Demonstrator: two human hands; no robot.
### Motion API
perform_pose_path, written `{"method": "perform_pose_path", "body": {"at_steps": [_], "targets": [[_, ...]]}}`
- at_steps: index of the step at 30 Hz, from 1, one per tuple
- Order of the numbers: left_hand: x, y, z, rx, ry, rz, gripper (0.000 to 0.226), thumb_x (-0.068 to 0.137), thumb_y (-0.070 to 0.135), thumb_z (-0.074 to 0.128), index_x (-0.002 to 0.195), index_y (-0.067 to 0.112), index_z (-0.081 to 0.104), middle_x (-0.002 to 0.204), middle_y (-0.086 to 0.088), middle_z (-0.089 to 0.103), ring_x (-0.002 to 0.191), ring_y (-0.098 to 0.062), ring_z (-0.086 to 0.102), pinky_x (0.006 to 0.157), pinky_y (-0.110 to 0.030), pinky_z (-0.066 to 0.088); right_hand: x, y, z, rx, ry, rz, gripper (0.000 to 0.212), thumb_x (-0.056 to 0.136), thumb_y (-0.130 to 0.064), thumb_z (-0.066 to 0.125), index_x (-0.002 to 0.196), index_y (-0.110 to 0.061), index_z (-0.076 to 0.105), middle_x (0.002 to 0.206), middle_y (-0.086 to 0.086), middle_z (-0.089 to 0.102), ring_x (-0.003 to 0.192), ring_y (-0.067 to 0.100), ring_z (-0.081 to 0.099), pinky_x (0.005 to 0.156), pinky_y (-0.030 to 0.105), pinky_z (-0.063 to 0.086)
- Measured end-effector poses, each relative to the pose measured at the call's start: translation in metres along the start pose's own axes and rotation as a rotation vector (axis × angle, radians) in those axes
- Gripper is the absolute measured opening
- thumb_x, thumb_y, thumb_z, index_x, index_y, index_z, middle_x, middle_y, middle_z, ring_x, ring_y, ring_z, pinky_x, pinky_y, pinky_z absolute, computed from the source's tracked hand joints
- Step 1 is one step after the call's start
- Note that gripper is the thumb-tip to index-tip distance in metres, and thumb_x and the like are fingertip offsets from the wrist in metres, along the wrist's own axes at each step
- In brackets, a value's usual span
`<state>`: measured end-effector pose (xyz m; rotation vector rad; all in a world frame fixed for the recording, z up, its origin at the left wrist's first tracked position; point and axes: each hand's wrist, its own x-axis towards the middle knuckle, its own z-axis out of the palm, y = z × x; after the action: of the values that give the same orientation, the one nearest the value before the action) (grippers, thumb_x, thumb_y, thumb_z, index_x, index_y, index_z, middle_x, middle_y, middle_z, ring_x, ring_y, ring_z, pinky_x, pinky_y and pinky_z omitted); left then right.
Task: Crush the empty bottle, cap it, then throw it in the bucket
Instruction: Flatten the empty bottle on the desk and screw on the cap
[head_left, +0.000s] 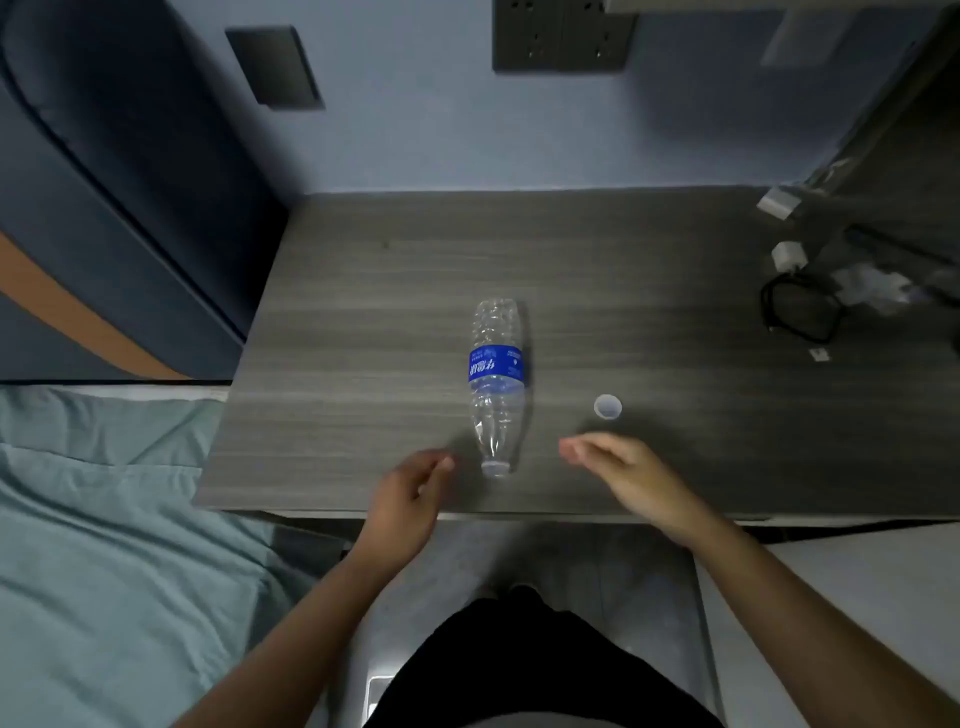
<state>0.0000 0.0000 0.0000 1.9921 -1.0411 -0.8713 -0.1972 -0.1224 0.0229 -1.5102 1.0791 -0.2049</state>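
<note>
A clear empty plastic bottle (496, 384) with a blue label lies on its side on the grey wood-grain table (363, 322), its open neck pointing toward me. Its white cap (608, 406) rests on the table to the right of the bottle. My left hand (410, 496) hovers just left of the bottle's neck, fingers loosely curled, holding nothing. My right hand (618, 467) hovers just right of the neck and below the cap, fingers apart and empty. Neither hand touches the bottle. No bucket is in view.
A black cable (797, 312), white chargers (787, 254) and crumpled clear plastic (872, 286) lie at the table's right end. A bed with a teal sheet (104, 545) is to the left. Wall sockets (563, 36) sit above the table. The table's front edge is just under my wrists.
</note>
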Motion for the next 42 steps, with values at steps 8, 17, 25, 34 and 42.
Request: {"method": "perform_pose_path", "body": {"at_steps": [8,17,25,34,42], "targets": [[0.067,0.028,0.021,0.297,-0.037,0.246,0.041,0.095,0.021,0.043,0.133,0.007,0.045,0.146,-0.012,0.041,0.133,-0.023,0.041,0.109,-0.027,0.032,0.094,-0.042,-0.002,-0.299,0.086,-0.215,0.031,0.094,-0.011,0.042,0.118,-0.002,0.058,0.124,0.015,0.061,0.109,0.014,0.054,0.087,0.018,0.036],[0.102,0.021,0.045,0.598,-0.056,0.374,0.057,0.097,0.031,0.033,0.144,0.002,0.018,0.156,-0.016,0.017,0.146,-0.023,0.008,0.116,-0.026,0.000,0.184,-0.061,0.015,-0.769,0.067,-0.426,0.040,0.095,-0.021,0.037,0.133,-0.008,0.045,0.149,0.010,0.034,0.140,0.023,0.023,0.116,0.030,0.014],[0.100,0.019,0.053,0.626,-0.058,0.337,0.055,0.091,0.028,0.043,0.137,-0.002,0.035,0.146,-0.021,0.038,0.137,-0.034,0.034,0.111,-0.047,0.024,0.214,-0.040,0.017,-1.024,-0.101,-0.492,0.044,0.097,-0.038,0.023,0.134,-0.026,0.043,0.152,-0.005,0.031,0.142,0.015,0.014,0.115,0.035,0.008],[0.108,0.015,0.066,0.863,-0.103,0.277,0.058,0.086,0.037,0.030,0.122,0.002,0.059,0.128,-0.014,0.061,0.122,-0.026,0.055,0.095,-0.045,0.049,0.220,-0.013,0.024,-1.260,0.000,-0.632,0.052,0.093,-0.042,0.014,0.140,-0.027,0.032,0.153,-0.001,0.031,0.144,0.021,0.015,0.118,0.037,0.007],[0.113,0.006,0.061,0.810,-0.258,0.244,0.068,0.095,0.047,0.021,0.145,0.005,0.002,0.157,-0.013,-0.003,0.136,-0.025,-0.021,0.113,-0.036,-0.012,0.221,-0.014,0.023,-1.235,-0.017,-0.648,0.048,0.095,-0.041,0.020,0.140,-0.027,0.031,0.153,-0.002,0.028,0.144,0.019,0.010,0.116,0.035,0.003]]}}
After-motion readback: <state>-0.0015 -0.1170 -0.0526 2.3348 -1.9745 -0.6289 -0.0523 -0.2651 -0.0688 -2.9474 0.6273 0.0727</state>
